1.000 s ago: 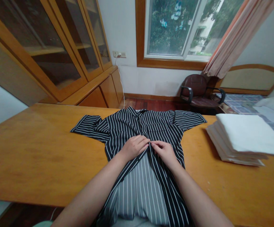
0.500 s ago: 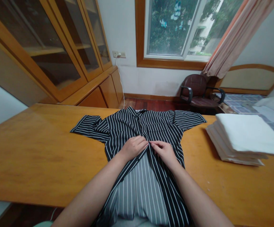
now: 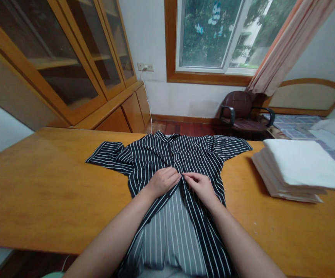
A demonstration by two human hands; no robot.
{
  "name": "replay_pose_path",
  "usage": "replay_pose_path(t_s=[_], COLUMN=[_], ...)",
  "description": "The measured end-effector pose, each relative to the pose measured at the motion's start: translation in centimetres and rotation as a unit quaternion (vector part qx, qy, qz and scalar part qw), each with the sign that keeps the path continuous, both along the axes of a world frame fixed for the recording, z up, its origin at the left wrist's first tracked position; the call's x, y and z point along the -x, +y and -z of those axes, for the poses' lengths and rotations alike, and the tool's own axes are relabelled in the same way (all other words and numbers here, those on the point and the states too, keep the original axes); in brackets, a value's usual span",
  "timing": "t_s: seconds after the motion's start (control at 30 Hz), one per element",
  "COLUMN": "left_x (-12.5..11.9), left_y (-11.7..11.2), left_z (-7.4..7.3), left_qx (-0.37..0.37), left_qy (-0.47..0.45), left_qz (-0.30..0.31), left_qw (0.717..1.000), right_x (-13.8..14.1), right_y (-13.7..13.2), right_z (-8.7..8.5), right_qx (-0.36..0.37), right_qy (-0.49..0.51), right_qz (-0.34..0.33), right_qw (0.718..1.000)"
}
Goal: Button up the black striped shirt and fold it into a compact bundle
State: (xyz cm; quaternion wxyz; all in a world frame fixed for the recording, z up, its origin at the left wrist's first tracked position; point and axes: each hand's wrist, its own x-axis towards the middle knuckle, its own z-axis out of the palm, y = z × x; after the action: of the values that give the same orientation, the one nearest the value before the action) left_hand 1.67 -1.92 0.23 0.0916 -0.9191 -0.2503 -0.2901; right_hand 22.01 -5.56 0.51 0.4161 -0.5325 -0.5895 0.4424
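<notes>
A black shirt with white stripes (image 3: 150, 158) lies face up on the wooden table, collar at the far side and short sleeves spread out. Its front edges meet near the middle and part below, where the grey striped inside shows. My left hand (image 3: 165, 180) is closed on the left front edge at the meeting point. Opposite it, my right hand (image 3: 199, 184) pinches the right front edge, fingertips almost touching those of the left. Any button between the fingertips is too small and covered to make out.
On the right of the wooden table (image 3: 54, 185) stands a stack of folded white sheets (image 3: 303, 166). Behind the table are a dark red armchair (image 3: 239, 112), a glass-door cabinet (image 3: 77, 104) at left and a bed with a checked cover (image 3: 295, 125).
Both hands stay at the same place on the shirt front, with only a very slight shift of the fingers. The shirt lies as before.
</notes>
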Motion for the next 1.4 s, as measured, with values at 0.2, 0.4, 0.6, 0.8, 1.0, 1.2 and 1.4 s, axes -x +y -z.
replay_pose_path(t_s=[0.2, 0.4, 0.6, 0.8, 1.0, 1.2, 1.4], left_x=[-0.05, -0.18, -0.16, -0.17, -0.18, -0.14, -0.13], left_y=[-0.04, -0.05, -0.09, -0.24, -0.16, -0.08, -0.05], left_z=[-0.25, -0.46, -0.45, -0.65, -0.57, -0.53, -0.38], left_qx=[-0.03, -0.039, -0.021, -0.024, -0.027, -0.013, 0.028], left_qy=[-0.018, -0.02, -0.018, -0.024, -0.019, -0.013, -0.012], left_qz=[0.004, 0.005, 0.001, 0.001, 0.004, 0.008, 0.006], left_qw=[0.999, 0.999, 1.0, 0.999, 0.999, 1.0, 1.0], right_x=[0.14, 0.09, 0.14, 0.28, 0.32, 0.32, 0.12], right_y=[0.01, 0.13, -0.01, -0.14, 0.08, 0.16, 0.05], right_z=[-0.35, -0.07, -0.49, -0.59, -0.16, 0.16, 0.17], right_qx=[-0.045, -0.094, -0.122, -0.153, -0.167, -0.158, -0.2], right_qy=[-0.024, -0.058, -0.076, -0.094, -0.096, -0.111, -0.15], right_qz=[0.005, 0.004, -0.015, -0.007, -0.003, -0.001, -0.013], right_qw=[0.999, 0.994, 0.989, 0.984, 0.981, 0.981, 0.968])
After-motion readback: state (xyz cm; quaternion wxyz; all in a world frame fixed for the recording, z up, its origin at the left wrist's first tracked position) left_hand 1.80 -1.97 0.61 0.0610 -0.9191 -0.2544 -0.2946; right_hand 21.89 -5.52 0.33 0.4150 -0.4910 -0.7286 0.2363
